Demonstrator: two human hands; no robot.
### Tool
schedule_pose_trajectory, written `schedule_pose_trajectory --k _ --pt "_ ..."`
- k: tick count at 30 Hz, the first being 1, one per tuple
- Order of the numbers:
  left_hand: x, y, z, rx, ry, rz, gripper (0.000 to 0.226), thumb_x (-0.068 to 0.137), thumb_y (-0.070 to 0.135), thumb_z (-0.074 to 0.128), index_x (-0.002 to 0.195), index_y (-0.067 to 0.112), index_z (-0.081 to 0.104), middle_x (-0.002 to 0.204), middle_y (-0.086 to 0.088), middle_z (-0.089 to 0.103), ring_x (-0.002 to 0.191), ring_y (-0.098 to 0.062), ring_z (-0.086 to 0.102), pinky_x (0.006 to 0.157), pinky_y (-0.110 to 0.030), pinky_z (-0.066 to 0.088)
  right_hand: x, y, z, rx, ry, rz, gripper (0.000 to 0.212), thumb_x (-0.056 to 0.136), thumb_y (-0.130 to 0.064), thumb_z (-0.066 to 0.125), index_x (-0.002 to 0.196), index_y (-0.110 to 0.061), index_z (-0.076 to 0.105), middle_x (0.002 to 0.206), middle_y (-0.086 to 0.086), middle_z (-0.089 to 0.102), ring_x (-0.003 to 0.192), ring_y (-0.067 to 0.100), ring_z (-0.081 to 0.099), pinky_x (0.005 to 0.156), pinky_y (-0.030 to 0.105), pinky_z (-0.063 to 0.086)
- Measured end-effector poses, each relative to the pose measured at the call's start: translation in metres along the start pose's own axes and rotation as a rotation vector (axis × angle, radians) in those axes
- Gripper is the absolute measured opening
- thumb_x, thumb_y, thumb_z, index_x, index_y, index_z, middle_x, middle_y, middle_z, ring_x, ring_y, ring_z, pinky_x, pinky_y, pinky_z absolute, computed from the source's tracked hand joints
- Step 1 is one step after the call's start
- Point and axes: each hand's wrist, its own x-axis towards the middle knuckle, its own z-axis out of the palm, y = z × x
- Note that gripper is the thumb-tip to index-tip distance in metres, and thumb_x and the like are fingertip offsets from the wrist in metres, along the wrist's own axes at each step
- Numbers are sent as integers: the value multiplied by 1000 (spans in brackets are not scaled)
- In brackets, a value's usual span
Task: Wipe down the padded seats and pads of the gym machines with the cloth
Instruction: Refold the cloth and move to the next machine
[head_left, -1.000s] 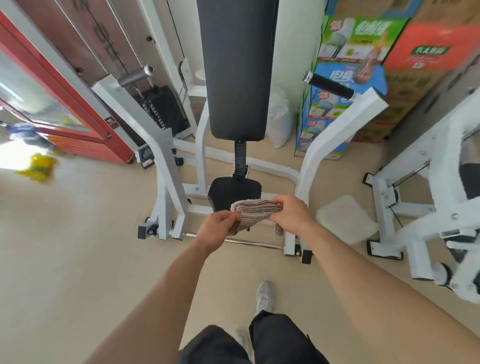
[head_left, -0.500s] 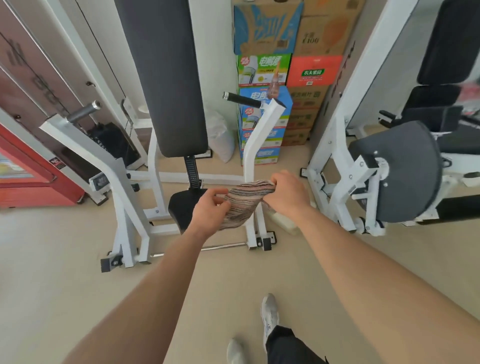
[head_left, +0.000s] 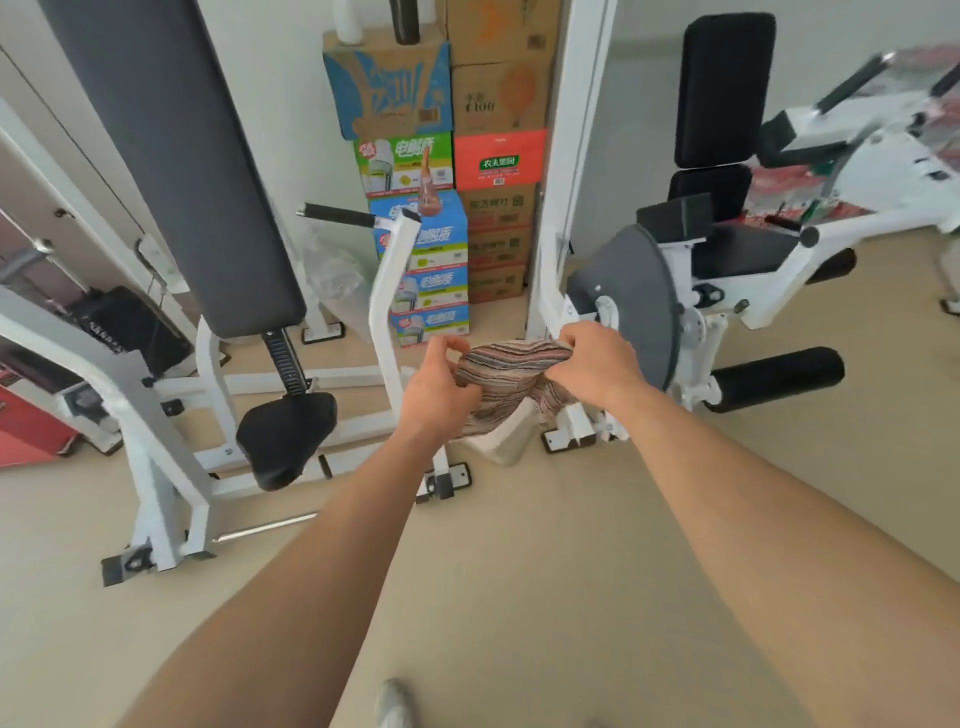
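Note:
A striped cloth (head_left: 501, 376) hangs between both hands in mid-air above the floor. My left hand (head_left: 439, 387) grips its left end and my right hand (head_left: 600, 364) grips its right end. On the left stands a white machine with a long dark back pad (head_left: 171, 156) and a small black seat (head_left: 283, 436). At the right is a second white machine with a black back pad (head_left: 727, 88), a black seat (head_left: 743, 254), a grey round disc (head_left: 634, 296) and a black roller pad (head_left: 776, 376).
Stacked cardboard boxes (head_left: 447, 182) stand against the back wall between the two machines. A white pad (head_left: 501, 441) lies on the beige floor under the cloth. A red cabinet (head_left: 26, 431) is at the far left. My shoe (head_left: 395, 704) shows at the bottom.
My view has swung right, so the first machine has slid left and the second machine's seat and pads have come into sight. Both hands still hold the cloth between them.

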Motion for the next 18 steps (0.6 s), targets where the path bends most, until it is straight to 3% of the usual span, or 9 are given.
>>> schedule_pose_trajectory --k 5,8,12,15,18 --pt "-12 83 100 86 10 60 52 83 11 66 131 24 52 74 13 51 86 -23 61 77 -30 47 -6 109 -74 102 57 12 13 73 -12 65 72 -5 55 72 12 63 71 31 59 63 38 46" --pt "-13 129 149 108 -9 105 46 87 14 65 131 24 55 75 12 50 90 -22 61 84 -33 50 -4 165 -116 140 53 31 16 77 -9 64 69 -13 51 69 9 57 66 25 53 58 34 39" --pt "-1 183 203 116 -28 186 35 90 19 66 123 30 63 72 11 55 83 -19 60 79 -33 52 9 234 -160 204 50 78 10 84 -12 63 76 -9 58 76 9 65 74 25 63 66 39 50" --pt "16 220 244 139 -49 203 23 91 27 66 113 29 70 82 5 61 86 -19 61 74 -29 48 24 283 -190 233 71 108 10 88 -14 62 82 -6 59 81 13 65 74 22 60 64 34 45" --pt "36 256 289 134 -94 222 21 92 29 65 111 27 72 91 3 64 85 -16 60 71 -25 43 46 330 -217 268 56 129 5 92 -14 61 90 -9 62 85 6 65 74 14 58 57 26 39"
